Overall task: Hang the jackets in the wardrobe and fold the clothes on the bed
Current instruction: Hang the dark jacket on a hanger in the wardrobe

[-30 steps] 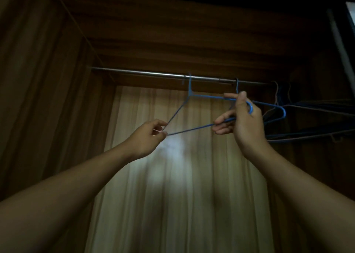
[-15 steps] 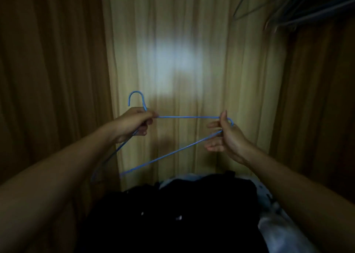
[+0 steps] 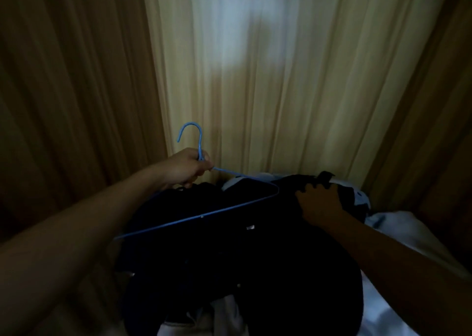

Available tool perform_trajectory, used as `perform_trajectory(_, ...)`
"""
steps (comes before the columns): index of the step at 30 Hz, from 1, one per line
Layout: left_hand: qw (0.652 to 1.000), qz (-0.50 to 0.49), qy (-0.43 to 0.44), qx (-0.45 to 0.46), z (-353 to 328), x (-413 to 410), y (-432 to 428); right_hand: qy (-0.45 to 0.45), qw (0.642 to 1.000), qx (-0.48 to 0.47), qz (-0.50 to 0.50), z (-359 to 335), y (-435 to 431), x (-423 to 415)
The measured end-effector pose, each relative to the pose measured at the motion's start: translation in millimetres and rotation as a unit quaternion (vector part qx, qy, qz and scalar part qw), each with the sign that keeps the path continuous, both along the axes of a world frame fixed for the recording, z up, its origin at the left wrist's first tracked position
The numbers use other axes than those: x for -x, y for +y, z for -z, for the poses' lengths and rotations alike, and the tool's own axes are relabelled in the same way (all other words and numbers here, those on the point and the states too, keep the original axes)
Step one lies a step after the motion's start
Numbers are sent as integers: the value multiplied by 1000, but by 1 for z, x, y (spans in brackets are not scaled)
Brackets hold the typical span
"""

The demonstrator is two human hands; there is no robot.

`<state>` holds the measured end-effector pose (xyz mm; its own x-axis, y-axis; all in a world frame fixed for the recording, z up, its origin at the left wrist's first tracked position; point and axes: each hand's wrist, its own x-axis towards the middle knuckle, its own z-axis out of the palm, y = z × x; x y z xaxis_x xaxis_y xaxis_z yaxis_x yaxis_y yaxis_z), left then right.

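- Left hand (image 3: 187, 168), at 10 o'clock from the dark jacket (image 3: 229, 259), fist closed round the blue hanger (image 3: 201, 217) neck.
- Right hand (image 3: 319, 203), at 1 o'clock, fingers curled into the dark jacket.

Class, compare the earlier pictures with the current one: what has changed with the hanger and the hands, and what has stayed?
The blue hanger came off the wardrobe rail and down over the dark jacket. The right hand let go of it and now grips the jacket's cloth. The left hand shifted from the hanger's corner to its neck. Unchanged: the left hand keeps hold of the hanger.
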<state>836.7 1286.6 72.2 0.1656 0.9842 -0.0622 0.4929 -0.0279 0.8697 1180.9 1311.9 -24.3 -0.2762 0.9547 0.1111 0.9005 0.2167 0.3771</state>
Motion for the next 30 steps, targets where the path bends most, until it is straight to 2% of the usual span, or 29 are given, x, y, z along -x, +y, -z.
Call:
perform_trajectory(2,1000,23,-5,10,5,-1,-2,113,989,-75,-61,-6,6,-11)
perform_trajectory(5,998,41,-37,3,2,-4,-6,221,969,-79,-78,-37,11,-14)
perform_trajectory(8,995,80,-58,-3,-15,1,-6,228,971,-52,55,-77,13,-14)
perform_trajectory(9,995,85,-50,-9,-21,3,-4,227,970,-45,70,-89,15,-13)
perform_trajectory(12,997,56,1,-52,-28,-6,0,246,967,-32,64,-119,7,8)
perform_trajectory(14,996,42,3,-81,-24,-24,-1,279,960,-17,29,-132,-1,34)
perform_trajectory(18,989,23,-9,-145,-14,-64,-4,416,907,57,-17,-153,-19,85)
perform_trajectory(21,979,14,-21,-200,-15,-85,-8,545,830,120,-18,-159,-28,101)
perform_trajectory(22,976,8,-18,-218,-16,-89,-10,562,816,133,-25,-158,-30,101)
perform_trajectory(23,974,2,-25,-227,-16,-91,-11,549,824,133,-39,-157,-32,99)
perform_trajectory(24,973,-1,-45,-227,-16,-91,-13,491,862,115,-56,-155,-31,96)
perform_trajectory(25,971,-5,-64,-229,-15,-90,-14,388,916,74,-70,-152,-29,91)
perform_trajectory(26,969,-13,-84,-232,-14,-88,-15,284,955,27,-81,-149,-28,89)
perform_trajectory(27,966,-26,-97,-238,-14,-86,-15,221,970,-6,-98,-144,-27,87)
perform_trajectory(28,962,-39,-111,-245,-13,-84,-16,211,970,-9,-121,-139,-26,88)
perform_trajectory(30,956,-50,-124,-259,-13,-83,-19,262,950,22,-170,-130,-27,93)
